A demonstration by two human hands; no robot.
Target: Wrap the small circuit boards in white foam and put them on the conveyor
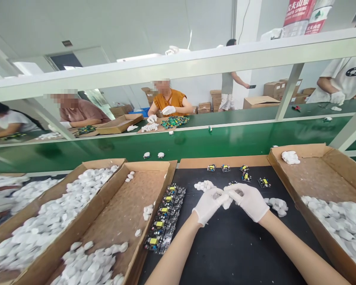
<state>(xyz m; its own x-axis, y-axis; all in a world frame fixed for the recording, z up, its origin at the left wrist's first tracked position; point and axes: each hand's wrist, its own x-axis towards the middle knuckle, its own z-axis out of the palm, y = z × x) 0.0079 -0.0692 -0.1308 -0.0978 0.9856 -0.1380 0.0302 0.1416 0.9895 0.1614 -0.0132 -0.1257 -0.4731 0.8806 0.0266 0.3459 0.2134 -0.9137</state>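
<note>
A small white lump (227, 202) sits at the fingertips of two white-gloved hands, over the near part of the black bench (225, 245). The left hand (211, 202) has its thumb and fingers drawn together on it; the right hand (249, 200) is curled likewise, its fingertips meeting the left's, so both seem to pinch the one piece. What lies inside the lump I cannot tell.

Just beyond the left hand is a little heap of white pieces (204, 185), and a white clump (278, 206) lies beside the right wrist. Past the fingers are several loose circuit boards (264, 182), all uncovered, one partly hidden by the hands. To the left lies a strip of boards (159, 224), apparently not yet split apart.

By my reading, the piece in hand is partway done and these boards are left to handle. On the green belt (195, 144) ahead, two boards with white tops (147, 155) look finished at this stage.

White pieces fill part of the left box (145, 178) and the right box (317, 178), so plenty remains. Across the belt, a co-worker in orange (175, 102) handles similar bits.
</note>
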